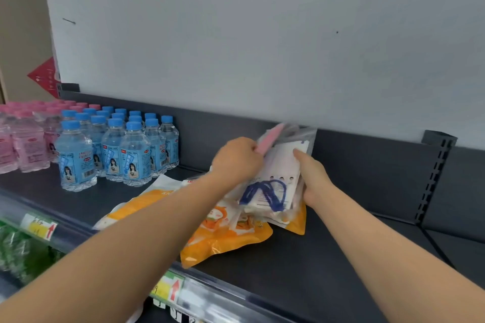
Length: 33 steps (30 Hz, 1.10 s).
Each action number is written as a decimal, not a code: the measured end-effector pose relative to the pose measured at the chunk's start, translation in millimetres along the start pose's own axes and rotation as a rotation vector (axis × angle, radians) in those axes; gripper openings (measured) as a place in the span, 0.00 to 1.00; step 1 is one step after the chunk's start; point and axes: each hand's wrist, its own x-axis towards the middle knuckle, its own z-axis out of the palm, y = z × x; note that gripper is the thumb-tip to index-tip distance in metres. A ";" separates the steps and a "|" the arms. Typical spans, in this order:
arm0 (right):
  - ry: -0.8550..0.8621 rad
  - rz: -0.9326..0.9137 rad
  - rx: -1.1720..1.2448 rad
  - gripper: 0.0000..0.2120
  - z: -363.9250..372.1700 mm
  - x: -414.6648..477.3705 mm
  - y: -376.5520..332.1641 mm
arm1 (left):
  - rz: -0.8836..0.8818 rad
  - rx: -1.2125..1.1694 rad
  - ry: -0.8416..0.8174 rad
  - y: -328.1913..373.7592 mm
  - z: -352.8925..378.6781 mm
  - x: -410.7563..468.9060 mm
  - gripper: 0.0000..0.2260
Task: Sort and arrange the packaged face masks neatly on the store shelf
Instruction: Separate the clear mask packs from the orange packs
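Both my arms are reaching forward over the dark shelf [328, 265] right now, forearms bare and angled in toward each other. My left hand [237, 157] is curling shut around the top edge of a pink packet [270, 139], knuckles up, tilting it back toward the wall. My right hand [313, 178] is bracing the right side of a stack of clear mask packs [275, 178], thumb pressing on the front and the fingers tucked behind, so it's gripping the bundle rather than hanging open.

The stack is standing propped up near the middle of the shelf, leaning back a bit. The front pack is see-through with white masks inside and a big blue squiggly print low on its face. The top of the bundle is blurring out, so I can't really tell how many packs are in there.

Underneath and in front, orange and white cartoon-print packs [228, 236] are lying flat and messy, one poking over the shelf's front lip. Off to the left, blue-capped bottles [118, 147] and pink-capped bottles [26, 136] are standing in rows, well apart from the masks.
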 end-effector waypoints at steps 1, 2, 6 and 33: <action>-0.028 0.007 0.011 0.23 0.7 -0.7 -0.9 | 0.047 -0.072 -0.061 10.1 5.8 -6.5 0.16; -0.047 0.012 0.001 0.27 0.7 -1.4 -1.8 | 0.084 -0.147 -0.129 15.8 10.8 -11.1 0.19; -0.105 0.026 0.000 0.36 -11.0 -2.7 -0.6 | 0.007 -0.395 -0.329 -4.2 7.6 -10.4 0.12; -0.132 0.080 -0.253 0.12 -37.3 13.5 22.9 | -0.526 0.193 -0.482 -135.1 48.8 81.5 0.50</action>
